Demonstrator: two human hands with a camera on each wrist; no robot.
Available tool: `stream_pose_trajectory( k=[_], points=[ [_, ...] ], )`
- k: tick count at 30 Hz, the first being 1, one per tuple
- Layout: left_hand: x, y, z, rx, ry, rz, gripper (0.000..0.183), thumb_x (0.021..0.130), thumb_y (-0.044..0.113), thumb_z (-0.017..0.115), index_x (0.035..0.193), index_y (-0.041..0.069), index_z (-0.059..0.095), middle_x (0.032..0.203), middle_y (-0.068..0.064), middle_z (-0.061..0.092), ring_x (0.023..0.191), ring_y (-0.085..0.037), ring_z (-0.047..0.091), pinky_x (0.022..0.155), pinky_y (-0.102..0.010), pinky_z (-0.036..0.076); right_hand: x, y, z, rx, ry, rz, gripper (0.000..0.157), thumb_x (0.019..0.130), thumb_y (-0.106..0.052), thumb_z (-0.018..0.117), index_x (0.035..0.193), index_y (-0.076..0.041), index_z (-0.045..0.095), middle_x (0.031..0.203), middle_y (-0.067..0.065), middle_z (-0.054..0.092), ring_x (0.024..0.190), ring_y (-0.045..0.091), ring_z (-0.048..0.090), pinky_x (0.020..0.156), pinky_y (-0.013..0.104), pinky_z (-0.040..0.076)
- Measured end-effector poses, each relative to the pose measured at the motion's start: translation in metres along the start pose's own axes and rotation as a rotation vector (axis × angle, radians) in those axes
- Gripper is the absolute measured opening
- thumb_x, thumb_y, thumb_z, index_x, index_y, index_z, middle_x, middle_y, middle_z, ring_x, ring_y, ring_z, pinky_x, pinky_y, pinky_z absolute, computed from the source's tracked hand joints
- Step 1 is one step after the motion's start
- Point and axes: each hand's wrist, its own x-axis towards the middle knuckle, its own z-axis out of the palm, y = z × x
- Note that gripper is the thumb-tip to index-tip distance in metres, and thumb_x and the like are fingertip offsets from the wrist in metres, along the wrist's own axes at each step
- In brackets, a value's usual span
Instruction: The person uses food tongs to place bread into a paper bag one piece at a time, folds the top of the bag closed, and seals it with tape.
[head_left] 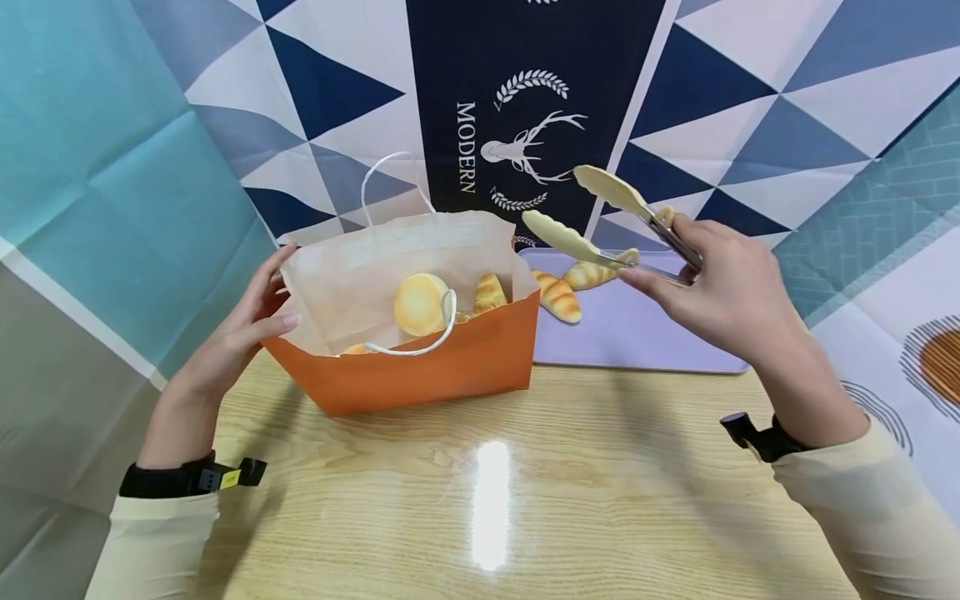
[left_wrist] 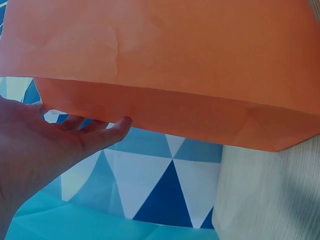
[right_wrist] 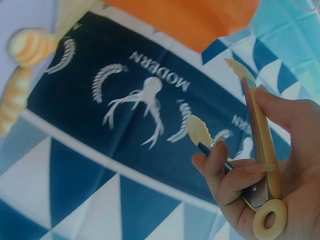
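Observation:
An orange paper bag (head_left: pixel 420 379) lies tipped with its white-lined mouth towards me in the head view. A round bun (head_left: pixel 421 305) and a striped bread roll (head_left: pixel 490 293) show inside it. My left hand (head_left: pixel 234 337) holds the bag's left rim, thumb over the edge; the left wrist view shows its other fingers along the outer side panel. My right hand (head_left: pixel 723 287) grips tongs (head_left: pixel 678 242) with metal arms and cream scalloped tips. Those tips are spread apart, nothing between them, above two bread rolls (head_left: pixel 557 297) on a lilac tray (head_left: pixel 637 342).
The tray stands right of the bag, partly behind it. White cord handles (head_left: pixel 411 351) loop across the bag's mouth. A wooden table (head_left: pixel 390 492) carries everything. Patterned cloth (head_left: pixel 352 67) hangs close behind and at both sides.

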Motion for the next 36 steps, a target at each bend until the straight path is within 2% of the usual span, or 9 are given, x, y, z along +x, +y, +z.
stream_pose_trajectory(
  k=[4,8,12,14,18,24,27,32,36],
  points=[
    [-0.002,0.001,0.000,0.011,0.009,-0.003,0.075,0.098,0.006,0.041,0.160,0.028,0.005,0.155,-0.018,0.018,0.135,-0.039,0.023,0.101,-0.049,0.030,-0.006,0.015,0.003,-0.027,-0.002,0.014,0.069,0.082,-0.054,0.072,0.129,-0.004,0.062,0.087,0.015,0.063,0.071,0.029,0.061,0.053,0.042,0.041],
    [-0.003,0.002,0.000,0.000,0.004,0.013,0.074,0.098,0.004,0.040,0.159,0.030,0.007,0.154,-0.019,0.018,0.135,-0.040,0.022,0.101,-0.042,0.033,-0.012,0.031,0.008,-0.035,-0.040,0.056,0.077,0.082,-0.056,0.070,0.135,-0.001,0.058,0.086,0.015,0.062,0.071,0.028,0.058,0.052,0.041,0.039],
    [-0.002,0.002,0.001,-0.009,-0.002,0.019,0.074,0.098,0.003,0.039,0.159,0.029,0.007,0.154,-0.019,0.018,0.135,-0.040,0.022,0.100,-0.038,0.034,-0.018,0.048,0.018,-0.034,-0.041,0.062,0.063,0.082,-0.057,0.070,0.116,-0.004,0.066,0.072,0.012,0.057,0.062,0.026,0.050,0.048,0.038,0.034],
    [-0.002,0.002,0.002,-0.009,-0.002,0.016,0.074,0.098,0.002,0.039,0.159,0.029,0.007,0.155,-0.018,0.017,0.136,-0.039,0.021,0.100,-0.040,0.032,-0.021,0.055,0.023,-0.031,-0.037,0.059,0.061,0.082,-0.056,0.071,0.114,-0.005,0.066,0.066,0.010,0.054,0.057,0.024,0.046,0.046,0.037,0.032],
    [-0.002,0.002,0.002,-0.017,-0.003,0.012,0.074,0.099,0.002,0.039,0.159,0.028,0.007,0.155,-0.018,0.016,0.137,-0.038,0.020,0.100,-0.041,0.030,-0.028,0.065,0.034,-0.010,-0.056,0.103,0.068,0.081,-0.057,0.071,0.119,-0.002,0.065,0.063,0.009,0.049,0.053,0.023,0.042,0.044,0.036,0.029],
    [-0.001,0.001,0.003,-0.023,-0.003,0.017,0.074,0.099,0.003,0.039,0.160,0.027,0.006,0.155,-0.018,0.016,0.136,-0.039,0.021,0.099,-0.035,0.033,-0.034,0.075,0.047,-0.003,-0.121,0.149,0.083,0.080,-0.063,0.068,0.130,0.004,0.060,0.063,0.011,0.049,0.057,0.026,0.044,0.046,0.037,0.029],
    [-0.001,0.000,0.002,-0.021,-0.007,0.021,0.074,0.098,0.003,0.038,0.160,0.026,0.006,0.154,-0.020,0.016,0.134,-0.041,0.022,0.098,-0.032,0.037,-0.035,0.078,0.054,0.004,-0.150,0.148,0.091,0.081,-0.063,0.068,0.139,0.005,0.053,0.065,0.011,0.053,0.059,0.026,0.046,0.048,0.038,0.031],
    [-0.001,0.001,0.001,-0.014,-0.001,0.011,0.074,0.098,0.005,0.040,0.160,0.027,0.005,0.155,-0.018,0.016,0.134,-0.039,0.022,0.099,-0.035,0.035,-0.035,0.080,0.067,-0.003,-0.157,0.125,0.088,0.081,-0.063,0.067,0.138,0.004,0.055,0.075,0.016,0.061,0.062,0.030,0.049,0.054,0.046,0.039],
    [-0.001,0.001,0.000,-0.015,0.002,0.000,0.074,0.098,0.007,0.040,0.160,0.028,0.005,0.156,-0.017,0.016,0.136,-0.038,0.021,0.100,-0.043,0.031,-0.033,0.080,0.076,0.003,-0.173,0.118,0.089,0.082,-0.064,0.065,0.137,0.006,0.054,0.105,0.029,0.067,0.083,0.042,0.059,0.068,0.061,0.045]
  ],
)
